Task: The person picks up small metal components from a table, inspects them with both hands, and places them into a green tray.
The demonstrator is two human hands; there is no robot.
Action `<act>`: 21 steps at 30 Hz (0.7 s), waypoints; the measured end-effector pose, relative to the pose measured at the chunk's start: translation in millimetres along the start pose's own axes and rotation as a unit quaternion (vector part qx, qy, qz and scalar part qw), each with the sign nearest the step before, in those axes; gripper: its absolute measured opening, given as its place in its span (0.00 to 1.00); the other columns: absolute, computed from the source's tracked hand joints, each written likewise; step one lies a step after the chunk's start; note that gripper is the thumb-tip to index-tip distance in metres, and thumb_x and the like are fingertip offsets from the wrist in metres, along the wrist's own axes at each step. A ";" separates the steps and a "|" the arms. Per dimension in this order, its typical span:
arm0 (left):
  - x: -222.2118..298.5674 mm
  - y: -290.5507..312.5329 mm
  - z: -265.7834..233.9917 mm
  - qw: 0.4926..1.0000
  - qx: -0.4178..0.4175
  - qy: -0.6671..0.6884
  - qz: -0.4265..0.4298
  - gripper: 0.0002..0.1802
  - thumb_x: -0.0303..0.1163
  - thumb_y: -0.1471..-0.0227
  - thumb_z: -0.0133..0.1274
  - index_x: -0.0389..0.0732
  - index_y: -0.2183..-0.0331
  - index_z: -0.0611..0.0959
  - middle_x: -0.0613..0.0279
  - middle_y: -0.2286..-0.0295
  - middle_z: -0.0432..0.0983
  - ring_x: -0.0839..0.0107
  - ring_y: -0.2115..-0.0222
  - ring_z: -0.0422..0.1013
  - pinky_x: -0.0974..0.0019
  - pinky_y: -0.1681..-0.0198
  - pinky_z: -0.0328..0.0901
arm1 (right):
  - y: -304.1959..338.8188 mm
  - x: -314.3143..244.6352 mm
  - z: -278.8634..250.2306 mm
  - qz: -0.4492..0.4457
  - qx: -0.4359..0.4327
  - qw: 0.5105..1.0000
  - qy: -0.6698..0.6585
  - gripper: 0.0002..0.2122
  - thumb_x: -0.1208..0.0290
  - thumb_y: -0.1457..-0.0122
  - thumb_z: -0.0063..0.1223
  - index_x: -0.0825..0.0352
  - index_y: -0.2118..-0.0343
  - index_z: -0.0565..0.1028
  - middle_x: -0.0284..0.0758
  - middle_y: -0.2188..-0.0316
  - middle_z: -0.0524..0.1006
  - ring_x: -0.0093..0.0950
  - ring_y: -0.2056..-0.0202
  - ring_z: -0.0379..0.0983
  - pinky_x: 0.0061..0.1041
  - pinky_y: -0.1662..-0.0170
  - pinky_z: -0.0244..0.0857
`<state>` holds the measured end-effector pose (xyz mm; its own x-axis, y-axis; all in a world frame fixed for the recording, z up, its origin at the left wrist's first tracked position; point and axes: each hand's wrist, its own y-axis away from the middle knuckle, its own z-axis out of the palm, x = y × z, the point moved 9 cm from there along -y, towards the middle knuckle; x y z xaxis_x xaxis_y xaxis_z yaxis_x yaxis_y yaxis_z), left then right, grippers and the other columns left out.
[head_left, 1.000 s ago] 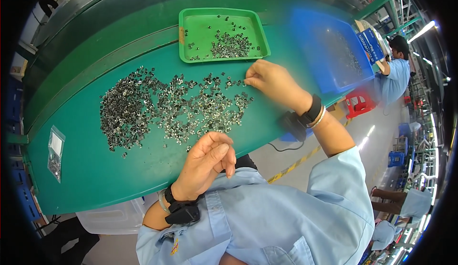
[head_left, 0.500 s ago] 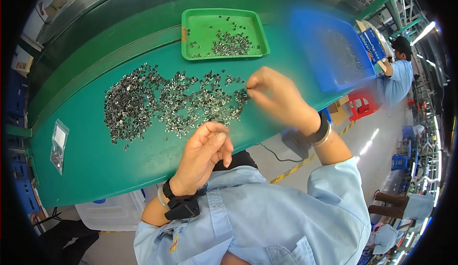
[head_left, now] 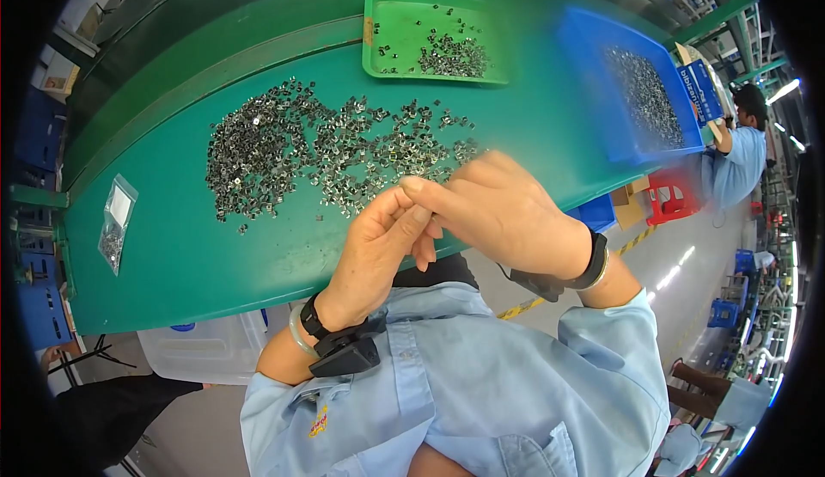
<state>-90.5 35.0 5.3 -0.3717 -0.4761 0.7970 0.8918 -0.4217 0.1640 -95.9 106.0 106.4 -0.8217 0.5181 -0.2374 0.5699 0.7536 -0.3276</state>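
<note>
My left hand (head_left: 369,258) and my right hand (head_left: 511,219) meet above the near side of the green table, fingertips touching. The fingers of both are pinched together, and whatever they hold is too small or hidden to make out. Just beyond them, small shiny metal pieces (head_left: 369,155) lie loosely spread on the tabletop. These run leftward into a denser, darker heap (head_left: 258,155) of the same kind of piece. My right hand covers part of the spread's right end.
A shallow green tray (head_left: 391,26) with more pieces stands at the back. At the right is a blue bin (head_left: 593,107) full of small parts, with a red stool (head_left: 670,198) below. A clear bag (head_left: 119,219) lies left. A co-worker (head_left: 743,159) stands far right.
My right hand has come from the right edge of the spread pieces, back toward me and left, to meet my left hand's fingertips. The whole view has shifted a little.
</note>
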 end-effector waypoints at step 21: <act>-1.4 3.9 -1.4 0.998 0.006 0.054 0.034 0.10 0.34 0.42 0.45 0.36 0.64 0.72 0.60 0.72 0.74 0.74 0.77 0.69 0.72 0.75 0.65 | 27.7 15.4 8.0 0.091 0.204 0.958 -0.177 0.10 0.80 0.57 0.60 0.65 0.70 0.74 0.34 0.72 0.73 0.32 0.69 0.71 0.27 0.69 0.65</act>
<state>-86.9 33.0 4.0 -0.3352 -0.5835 0.7397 0.9188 -0.3761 0.1197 -92.7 131.6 86.3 -0.6945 0.4023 -0.5966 0.7194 0.4047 -0.5646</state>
